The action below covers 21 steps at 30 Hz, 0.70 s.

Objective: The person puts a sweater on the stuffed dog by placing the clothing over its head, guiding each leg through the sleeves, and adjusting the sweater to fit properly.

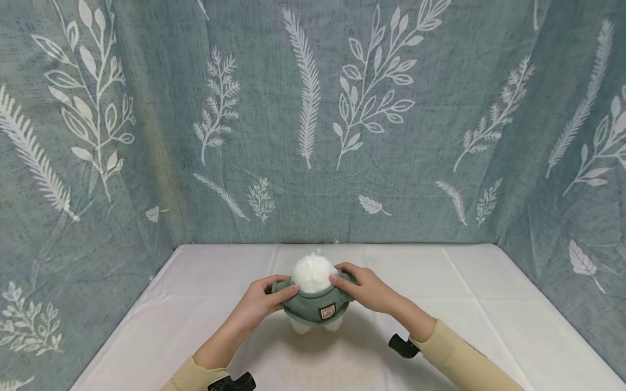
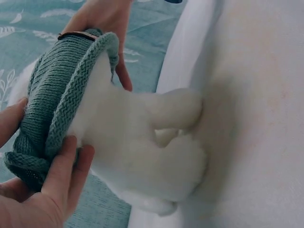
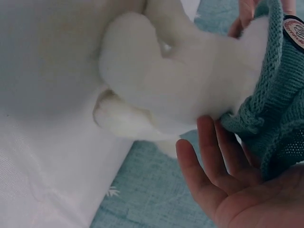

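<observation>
A white plush toy [image 1: 313, 273] stands upright at the middle of the white table, its legs on the cloth. Around its upper body is a green knitted sweater [image 1: 309, 308] with a small label patch [image 1: 327, 311]. At the sweater's left side, my left hand [image 1: 261, 300] grips the knit, thumb near the neckline. My right hand [image 1: 370, 288] holds the opposite side, its thumb by the toy's head and fingers behind. Both wrist views show the sweater's rolled hem [image 2: 78, 92] above the bare white lower body [image 3: 185, 80]. No face of the toy shows.
A white cloth [image 1: 440, 293] covers the table, creased in places. Blue-green curtains [image 1: 274, 119] with white leaf prints hang behind it and at both sides. A black wrist device [image 1: 404, 346] sits below the right sleeve, another [image 1: 232, 382] below the left.
</observation>
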Tool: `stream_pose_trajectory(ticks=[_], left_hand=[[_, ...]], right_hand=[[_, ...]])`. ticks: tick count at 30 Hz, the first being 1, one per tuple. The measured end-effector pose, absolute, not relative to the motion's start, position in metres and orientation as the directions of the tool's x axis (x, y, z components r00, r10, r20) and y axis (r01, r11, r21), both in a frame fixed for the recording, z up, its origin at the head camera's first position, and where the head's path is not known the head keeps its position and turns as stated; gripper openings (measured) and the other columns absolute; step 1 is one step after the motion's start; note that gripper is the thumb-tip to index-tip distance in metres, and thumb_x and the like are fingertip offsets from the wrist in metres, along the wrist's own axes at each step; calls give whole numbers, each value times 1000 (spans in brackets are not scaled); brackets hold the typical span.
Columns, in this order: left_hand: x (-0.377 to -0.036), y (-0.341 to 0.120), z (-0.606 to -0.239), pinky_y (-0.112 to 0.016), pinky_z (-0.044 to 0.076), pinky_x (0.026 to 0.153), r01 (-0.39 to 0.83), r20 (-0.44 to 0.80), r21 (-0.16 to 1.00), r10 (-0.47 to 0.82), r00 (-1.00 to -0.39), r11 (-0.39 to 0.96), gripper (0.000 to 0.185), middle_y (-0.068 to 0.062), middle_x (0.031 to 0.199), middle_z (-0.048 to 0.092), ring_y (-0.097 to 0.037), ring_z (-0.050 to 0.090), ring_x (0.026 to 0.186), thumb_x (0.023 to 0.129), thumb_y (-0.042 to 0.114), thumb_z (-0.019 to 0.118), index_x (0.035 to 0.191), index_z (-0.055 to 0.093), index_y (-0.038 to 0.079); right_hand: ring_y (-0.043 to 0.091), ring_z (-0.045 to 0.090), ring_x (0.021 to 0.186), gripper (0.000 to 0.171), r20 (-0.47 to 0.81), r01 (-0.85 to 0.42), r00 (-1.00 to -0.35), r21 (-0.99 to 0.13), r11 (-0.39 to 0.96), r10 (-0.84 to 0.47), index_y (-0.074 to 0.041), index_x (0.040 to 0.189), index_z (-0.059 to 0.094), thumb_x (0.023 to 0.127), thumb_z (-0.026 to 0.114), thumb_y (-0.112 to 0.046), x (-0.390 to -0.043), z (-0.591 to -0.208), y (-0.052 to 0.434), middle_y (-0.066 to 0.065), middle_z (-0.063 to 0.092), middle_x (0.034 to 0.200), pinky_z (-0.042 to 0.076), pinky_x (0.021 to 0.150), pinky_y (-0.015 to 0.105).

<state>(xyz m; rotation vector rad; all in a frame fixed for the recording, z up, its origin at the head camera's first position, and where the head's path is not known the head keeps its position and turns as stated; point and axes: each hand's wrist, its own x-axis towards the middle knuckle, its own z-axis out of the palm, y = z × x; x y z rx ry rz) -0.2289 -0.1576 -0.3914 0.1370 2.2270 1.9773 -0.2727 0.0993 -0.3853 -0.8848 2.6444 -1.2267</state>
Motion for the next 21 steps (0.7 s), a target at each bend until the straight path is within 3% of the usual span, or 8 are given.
stream_pose_trajectory(ticks=[7,11,17,21], left_hand=[[-228,-156,-382,-43,42,95,112,90,948,86,-992,299,53,-6,130,56,-23,50,119,81,31,75,129,57,18],[-230,-156,-375,-44,38,102,249,243,893,64,-968,375,60,-3,133,55,-23,47,125,75,31,81,128,57,21],[-234,-152,-364,-43,43,101,337,320,861,108,-941,381,59,-4,130,57,-25,52,122,73,29,83,126,59,20],[-236,-149,-360,-40,49,95,313,280,887,143,-949,339,59,-7,127,59,-28,56,119,74,26,82,127,59,17]], right_hand=[[19,58,112,41,245,-506,-831,-707,494,-500,-20,129,54,96,52,-43,-268,-380,102,1,61,124,49,87,39],[18,59,111,39,385,-535,-843,-683,498,-376,-19,125,56,93,59,-40,-259,-378,101,0,61,122,51,88,39],[8,60,82,16,583,-578,-794,-637,510,-172,-20,98,64,87,69,-29,-240,-375,104,-8,63,90,52,67,26],[3,60,67,10,492,-543,-837,-700,463,-239,-23,86,67,86,69,-33,-224,-374,105,-12,65,75,51,59,22]])
